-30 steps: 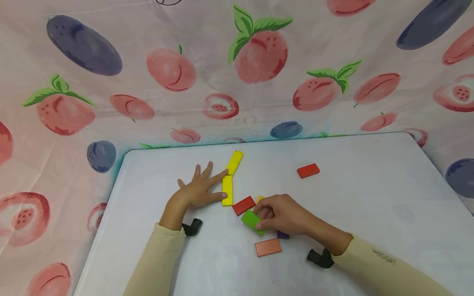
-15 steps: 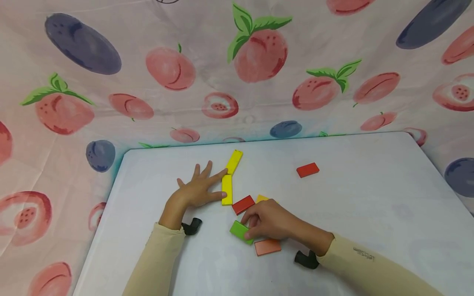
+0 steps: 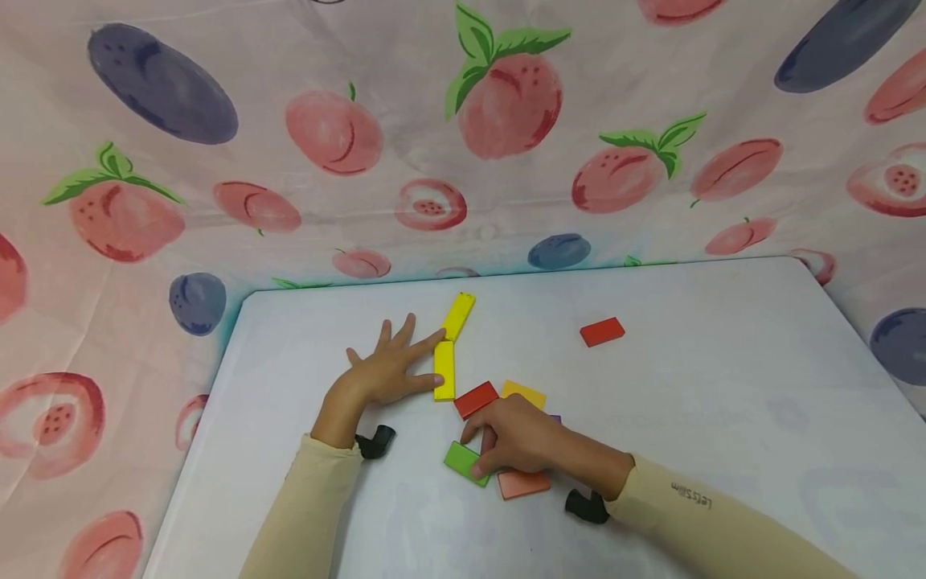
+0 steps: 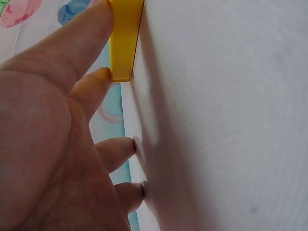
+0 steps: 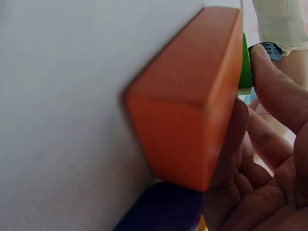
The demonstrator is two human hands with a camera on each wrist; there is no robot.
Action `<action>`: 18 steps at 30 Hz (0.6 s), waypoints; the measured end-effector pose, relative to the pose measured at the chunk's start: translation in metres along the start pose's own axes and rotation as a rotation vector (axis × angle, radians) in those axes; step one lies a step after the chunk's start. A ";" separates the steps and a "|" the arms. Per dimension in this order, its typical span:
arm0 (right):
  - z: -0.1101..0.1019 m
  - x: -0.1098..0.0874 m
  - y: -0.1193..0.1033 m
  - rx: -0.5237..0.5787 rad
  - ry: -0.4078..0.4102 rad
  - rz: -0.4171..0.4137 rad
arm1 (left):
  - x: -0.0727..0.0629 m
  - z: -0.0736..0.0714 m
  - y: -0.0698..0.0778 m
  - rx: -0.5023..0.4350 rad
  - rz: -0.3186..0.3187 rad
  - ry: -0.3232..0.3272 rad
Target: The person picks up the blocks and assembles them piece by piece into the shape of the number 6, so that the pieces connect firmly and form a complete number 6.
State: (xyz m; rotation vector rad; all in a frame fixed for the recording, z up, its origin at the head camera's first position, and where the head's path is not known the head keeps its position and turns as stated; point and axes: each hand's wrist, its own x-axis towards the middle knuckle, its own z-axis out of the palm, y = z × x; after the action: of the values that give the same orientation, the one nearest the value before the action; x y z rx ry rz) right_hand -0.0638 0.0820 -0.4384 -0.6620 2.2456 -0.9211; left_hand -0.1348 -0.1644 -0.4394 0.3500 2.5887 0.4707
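Observation:
Spread out flat, my left hand (image 3: 387, 371) touches two yellow blocks standing end to end at an angle, the near one (image 3: 444, 371) by the thumb and the far one (image 3: 459, 314) by the index finger. My right hand (image 3: 524, 434) pinches a green block (image 3: 461, 460) between thumb and index finger, low over the table. The left wrist view has a yellow block (image 4: 126, 43) at the thumb. In the right wrist view the thumb lies on the green block (image 5: 246, 72), partly hidden behind an orange block (image 5: 173, 110).
Around the right hand lie a red block (image 3: 475, 399), a yellow-orange block (image 3: 524, 392), a salmon block (image 3: 524, 485) and a mostly covered purple block (image 3: 555, 419). Another red block (image 3: 602, 332) is farther off to the right. Behind the white table (image 3: 723, 362) hangs a fruit-print cloth (image 3: 506, 193).
My right hand has moved left and slightly nearer with the green block, uncovering the yellow-orange block and partly covering the salmon one. The left hand stays where it was.

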 end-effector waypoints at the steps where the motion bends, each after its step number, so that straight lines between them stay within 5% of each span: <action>1: 0.000 0.001 0.000 -0.007 -0.003 0.001 | 0.000 0.000 0.000 0.001 -0.001 0.000; 18: -0.003 0.007 -0.002 -0.115 -0.087 0.080 | 0.001 0.000 -0.001 0.003 0.000 -0.008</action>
State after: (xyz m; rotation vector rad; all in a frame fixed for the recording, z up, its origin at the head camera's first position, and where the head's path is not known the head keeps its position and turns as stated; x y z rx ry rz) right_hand -0.0704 0.0779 -0.4379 -0.6454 2.2426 -0.7150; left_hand -0.1354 -0.1647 -0.4402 0.3522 2.5817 0.4648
